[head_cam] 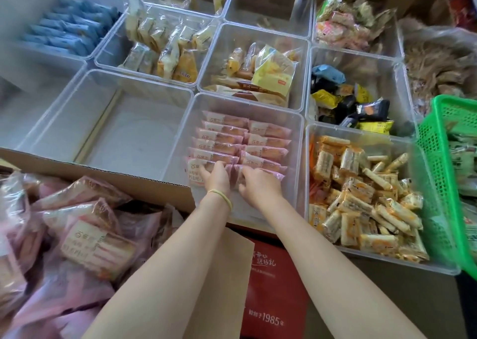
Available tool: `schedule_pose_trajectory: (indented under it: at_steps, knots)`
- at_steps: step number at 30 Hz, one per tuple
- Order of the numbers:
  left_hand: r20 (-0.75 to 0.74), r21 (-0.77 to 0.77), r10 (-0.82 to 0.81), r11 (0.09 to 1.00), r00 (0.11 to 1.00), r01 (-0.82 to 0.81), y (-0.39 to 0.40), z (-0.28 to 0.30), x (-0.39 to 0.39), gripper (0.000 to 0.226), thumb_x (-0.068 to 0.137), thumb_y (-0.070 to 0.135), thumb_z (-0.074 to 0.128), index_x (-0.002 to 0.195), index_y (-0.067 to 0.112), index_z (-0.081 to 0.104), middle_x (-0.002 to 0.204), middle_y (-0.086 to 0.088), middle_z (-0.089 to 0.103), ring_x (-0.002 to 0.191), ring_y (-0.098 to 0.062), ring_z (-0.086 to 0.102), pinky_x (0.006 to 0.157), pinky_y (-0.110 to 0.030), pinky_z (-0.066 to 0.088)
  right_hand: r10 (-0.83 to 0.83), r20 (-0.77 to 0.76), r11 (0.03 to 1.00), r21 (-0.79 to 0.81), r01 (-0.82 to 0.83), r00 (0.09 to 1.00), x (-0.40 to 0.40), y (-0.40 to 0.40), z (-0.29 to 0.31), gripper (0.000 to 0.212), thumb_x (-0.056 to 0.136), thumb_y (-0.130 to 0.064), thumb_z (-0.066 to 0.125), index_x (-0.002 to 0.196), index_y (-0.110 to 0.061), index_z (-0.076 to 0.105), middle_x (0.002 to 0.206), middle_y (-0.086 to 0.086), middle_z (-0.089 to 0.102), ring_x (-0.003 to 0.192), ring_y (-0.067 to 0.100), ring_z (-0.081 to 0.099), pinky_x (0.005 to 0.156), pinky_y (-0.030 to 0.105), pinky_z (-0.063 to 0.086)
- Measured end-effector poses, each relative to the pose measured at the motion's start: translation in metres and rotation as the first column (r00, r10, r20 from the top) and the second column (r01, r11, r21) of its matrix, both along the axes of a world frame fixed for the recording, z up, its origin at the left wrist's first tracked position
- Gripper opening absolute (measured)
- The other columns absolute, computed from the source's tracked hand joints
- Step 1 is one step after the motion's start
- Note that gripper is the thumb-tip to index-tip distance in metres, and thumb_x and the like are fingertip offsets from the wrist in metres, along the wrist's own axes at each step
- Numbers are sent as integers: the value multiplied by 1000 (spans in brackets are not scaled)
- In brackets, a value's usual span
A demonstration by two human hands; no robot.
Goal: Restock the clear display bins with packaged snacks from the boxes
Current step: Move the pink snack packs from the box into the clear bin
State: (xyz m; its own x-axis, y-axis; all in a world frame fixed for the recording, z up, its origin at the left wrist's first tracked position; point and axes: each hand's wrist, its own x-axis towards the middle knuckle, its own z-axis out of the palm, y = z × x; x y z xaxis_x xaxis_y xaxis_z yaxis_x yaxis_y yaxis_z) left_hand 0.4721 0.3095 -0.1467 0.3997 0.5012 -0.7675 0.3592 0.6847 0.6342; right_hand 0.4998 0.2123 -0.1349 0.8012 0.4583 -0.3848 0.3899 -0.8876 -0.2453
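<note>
Your left hand [216, 177] and right hand [258, 184] each grasp one front pink-wrapped snack pack [197, 173] in the clear plastic bin [294, 184]; two rows of seven packs.

- clear display bin [296, 122]: transparent, square, open-topped; sits in the front row among other bins
- pink snack packets [227, 138]: two neat overlapping rows inside that bin; each leans back on the one behind; white label at left end
- cardboard box [124, 178]: open at lower left; heaped with loose pink packets [98, 248] of the same kind
</note>
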Motion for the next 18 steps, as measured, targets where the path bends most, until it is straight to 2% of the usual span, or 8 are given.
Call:
schedule_pose_trajectory:
  at_steps: [4, 6, 8, 10, 11, 13, 15, 18]
  knots:
    - [-125, 68, -165, 982, 978, 174, 6, -1, 5, 98, 57, 29, 49, 152, 28, 22, 135, -14, 57, 118, -33, 58, 105, -50, 45, -75, -78, 996, 52, 79, 994, -9, -3, 8, 29, 99, -24, 43, 126, -24, 52, 119, 7, 66, 105, 32, 62, 71, 35, 45]
    - [-137, 104, -264, 955, 955, 279, -3, 23, 2, 91, 64, 29, 53, 151, 22, 25, 139, -13, 52, 120, -33, 55, 105, -48, 44, -158, -98, 975, 142, 171, 983, -14, -7, 19, 31, 99, -26, 43, 126, -27, 56, 119, 4, 67, 107, 30, 62, 74, 36, 48]
    - [-91, 191, -383, 899, 919, 393, -15, 50, -8, 75, 77, 27, 53, 149, 20, 32, 142, -9, 45, 123, -29, 50, 105, -45, 42, -271, -106, 917, 274, 290, 957, -25, -14, 36, 28, 98, -26, 44, 118, -26, 63, 111, 2, 69, 102, 26, 63, 76, 37, 52]
    - [-12, 329, -516, 807, 857, 490, -24, 72, -24, 56, 80, 28, 51, 135, 20, 51, 136, -4, 52, 117, -22, 54, 103, -43, 45, -360, -109, 839, 396, 373, 927, -39, -22, 52, 22, 98, -25, 46, 105, -22, 66, 98, 0, 70, 89, 22, 63, 69, 36, 51]
    - [35, 405, -583, 751, 812, 521, -26, 83, -34, 45, 78, 28, 51, 121, 22, 62, 125, -2, 60, 111, -19, 58, 100, -43, 48, -396, -110, 804, 439, 401, 912, -46, -27, 60, 19, 98, -24, 47, 98, -21, 66, 91, 0, 69, 83, 21, 62, 65, 34, 49]
    - [86, 525, -708, 631, 701, 572, -24, 103, -57, 26, 78, 21, 51, 94, 25, 71, 97, 5, 71, 93, -14, 65, 88, -41, 55, -453, -126, 742, 495, 451, 883, -64, -34, 76, 17, 97, -22, 49, 90, -19, 64, 83, 0, 67, 76, 19, 60, 61, 33, 46]
    - [63, 610, -790, 514, 610, 603, -16, 119, -78, 25, 79, 20, 50, 87, 22, 73, 83, 8, 70, 80, -11, 63, 76, -34, 54, -480, -177, 708, 500, 499, 859, -81, -35, 87, 17, 95, -22, 49, 87, -21, 64, 79, -2, 67, 73, 18, 62, 62, 34, 49]
    - [-34, 723, -851, 341, 524, 600, 16, 137, -114, 21, 79, 24, 53, 84, 20, 73, 81, 3, 71, 81, -16, 65, 76, -33, 53, -452, -361, 688, 441, 576, 816, -117, -16, 98, 20, 92, -20, 47, 80, -19, 63, 69, 0, 69, 58, 16, 64, 57, 30, 50]
